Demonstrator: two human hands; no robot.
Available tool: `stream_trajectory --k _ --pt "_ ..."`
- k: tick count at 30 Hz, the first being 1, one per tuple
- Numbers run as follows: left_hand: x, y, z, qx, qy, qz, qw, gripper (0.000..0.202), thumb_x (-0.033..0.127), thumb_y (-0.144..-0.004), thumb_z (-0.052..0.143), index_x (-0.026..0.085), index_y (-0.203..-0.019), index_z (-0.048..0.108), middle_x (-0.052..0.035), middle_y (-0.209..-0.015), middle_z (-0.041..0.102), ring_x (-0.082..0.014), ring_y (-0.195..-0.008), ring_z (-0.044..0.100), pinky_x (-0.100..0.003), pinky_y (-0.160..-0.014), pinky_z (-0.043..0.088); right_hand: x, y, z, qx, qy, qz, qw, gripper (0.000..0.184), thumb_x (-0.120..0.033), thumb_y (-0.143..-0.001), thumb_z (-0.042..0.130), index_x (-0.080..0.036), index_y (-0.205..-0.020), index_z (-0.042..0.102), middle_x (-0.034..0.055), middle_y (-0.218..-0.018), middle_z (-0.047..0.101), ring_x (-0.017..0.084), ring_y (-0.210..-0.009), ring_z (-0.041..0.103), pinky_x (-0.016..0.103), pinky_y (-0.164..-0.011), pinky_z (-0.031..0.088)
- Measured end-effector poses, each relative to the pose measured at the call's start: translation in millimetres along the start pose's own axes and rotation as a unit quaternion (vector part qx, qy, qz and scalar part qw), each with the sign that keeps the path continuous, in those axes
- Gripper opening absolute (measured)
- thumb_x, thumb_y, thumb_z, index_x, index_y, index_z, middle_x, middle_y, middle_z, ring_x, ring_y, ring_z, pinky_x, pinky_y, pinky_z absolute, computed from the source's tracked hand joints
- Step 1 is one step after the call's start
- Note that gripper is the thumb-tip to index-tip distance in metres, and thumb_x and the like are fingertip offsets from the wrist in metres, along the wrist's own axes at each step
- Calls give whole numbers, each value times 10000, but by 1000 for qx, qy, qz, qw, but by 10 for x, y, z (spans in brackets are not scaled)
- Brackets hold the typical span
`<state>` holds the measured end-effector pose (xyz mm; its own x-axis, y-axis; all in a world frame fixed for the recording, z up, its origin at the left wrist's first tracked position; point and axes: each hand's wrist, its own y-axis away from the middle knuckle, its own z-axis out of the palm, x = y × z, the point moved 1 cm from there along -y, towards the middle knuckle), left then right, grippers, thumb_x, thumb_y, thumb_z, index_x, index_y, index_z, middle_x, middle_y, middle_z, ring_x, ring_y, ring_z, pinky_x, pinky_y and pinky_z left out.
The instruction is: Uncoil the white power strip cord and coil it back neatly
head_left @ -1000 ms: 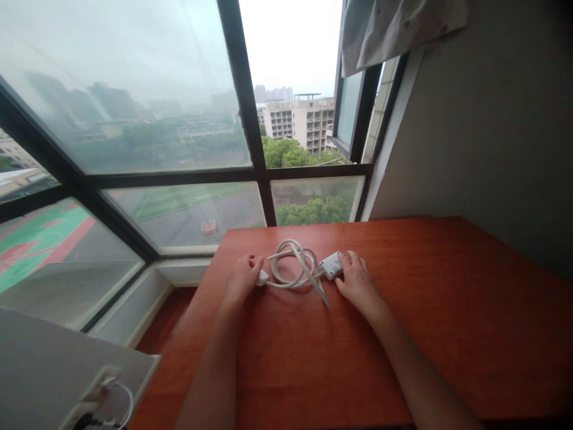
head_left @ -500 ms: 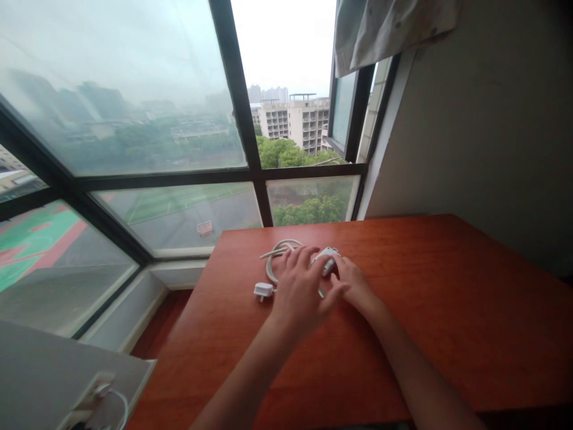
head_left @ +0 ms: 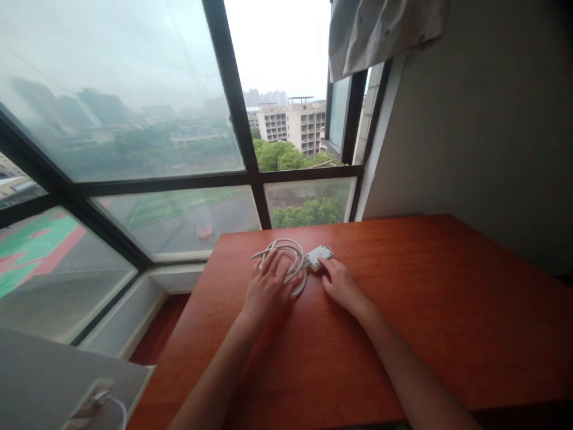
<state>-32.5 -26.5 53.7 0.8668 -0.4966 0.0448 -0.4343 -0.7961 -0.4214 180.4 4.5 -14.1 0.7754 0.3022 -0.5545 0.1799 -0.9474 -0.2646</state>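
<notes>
A thick off-white cable (head_left: 286,241) lies in a loose coil on the table, running to a small white power strip (head_left: 318,257) with dark marks on its top. My left hand (head_left: 265,291) lies over the left part of the coil, fingers stretched forward and apart across the cable. The plug is out of sight, and the underside of this hand is hidden. With the fingertips of my right hand (head_left: 341,285), I hold the near right edge of the power strip, the thumb on the near side.
The reddish-brown wooden table (head_left: 430,310) reaches to the window frame (head_left: 179,184) at the back. A grey wall (head_left: 474,143) rises on the right. At the lower left, a wall socket (head_left: 96,397) has a white plug and cord in it.
My left hand has moved left and down onto the coil, covering the plug that showed before. The power strip has shifted slightly left and is now more exposed, with my right hand beside it.
</notes>
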Motion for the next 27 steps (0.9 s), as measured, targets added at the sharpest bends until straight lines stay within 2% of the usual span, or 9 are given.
stream_trajectory --k 4,8,11,19,27 --pt "-48 82 125 -28 -27 -8 999 495 403 -802 637 221 -1256 559 -147 -1321 552 -345 -1382 296 -512 -1109 241 -11 10 29 1 14 3 1000 546 -98 -780 508 -200 -1316 512 106 -1146 586 234 -1108 522 360 -990 408" --pt "34 75 234 -63 -36 -20 997 556 441 -804 618 161 -1278 532 -174 -1174 625 -345 -1160 521 -523 -1050 289 24 6 50 15 8 2 1000 577 -123 -781 505 -187 -1353 457 118 -1200 563 245 -1133 513 378 -1004 405" --pt "17 43 251 -75 -49 -25 996 537 420 -808 609 136 -1258 541 -186 -1123 637 -340 -1091 550 -510 -1016 314 67 -11 45 22 -19 3 1000 572 -124 -788 481 -166 -1357 437 119 -1185 566 225 -1088 545 364 -984 428" --pt "-411 11 172 -106 -107 -114 982 242 323 -850 541 175 -1023 626 -161 -1059 635 -330 -1062 537 -456 -898 391 97 -26 12 29 -52 9 998 539 -116 -790 466 -173 -1326 463 106 -1113 585 201 -998 585 350 -923 470" --pt "-817 -6 39 -132 -152 -157 967 269 344 -893 477 152 -1012 622 -155 -1122 624 -313 -1077 540 -428 -888 408 94 -14 13 26 -60 3 998 535 -96 -777 480 -180 -1305 481 87 -1062 600 178 -916 593 332 -909 473"
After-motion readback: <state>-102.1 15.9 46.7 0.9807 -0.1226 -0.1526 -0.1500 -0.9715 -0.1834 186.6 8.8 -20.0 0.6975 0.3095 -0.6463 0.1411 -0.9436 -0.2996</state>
